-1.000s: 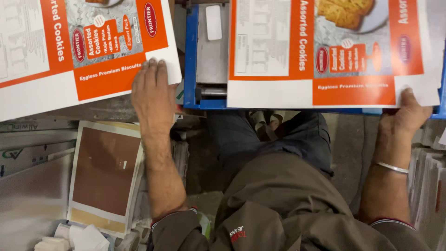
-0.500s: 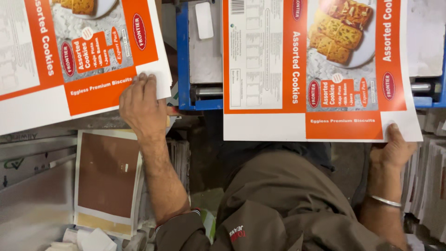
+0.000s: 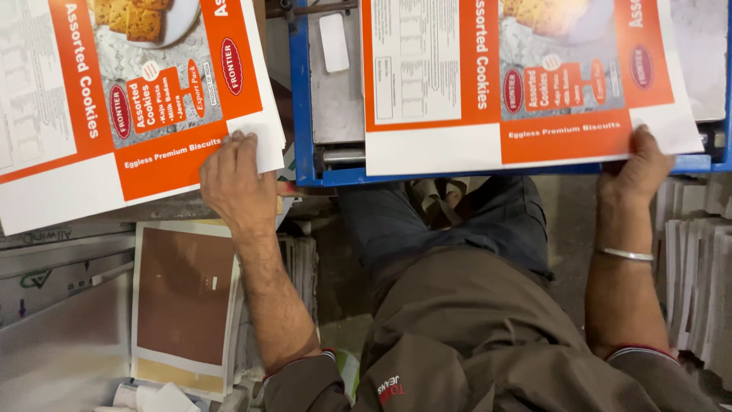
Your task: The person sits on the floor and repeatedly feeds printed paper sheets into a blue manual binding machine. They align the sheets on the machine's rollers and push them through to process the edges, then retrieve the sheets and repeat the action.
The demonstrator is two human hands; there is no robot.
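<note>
Two printed carton sheets, orange and white with biscuit pictures, lie in front of me. My left hand rests palm down on the near right corner of the left sheet, fingers flat on it. At the right, my right hand grips the near right corner of the other sheet, which lies over a blue-framed machine bed. A metal bangle sits on my right wrist.
A brown printed sheet lies on a stack at lower left, next to grey card sheets. Stacks of white sheets stand on edge at the right. My knees in dark trousers fill the middle below the machine.
The right sheet has slid farther onto the blue machine bed with my right hand on its corner. My left hand stays on the left sheet's corner, which has shifted slightly.
</note>
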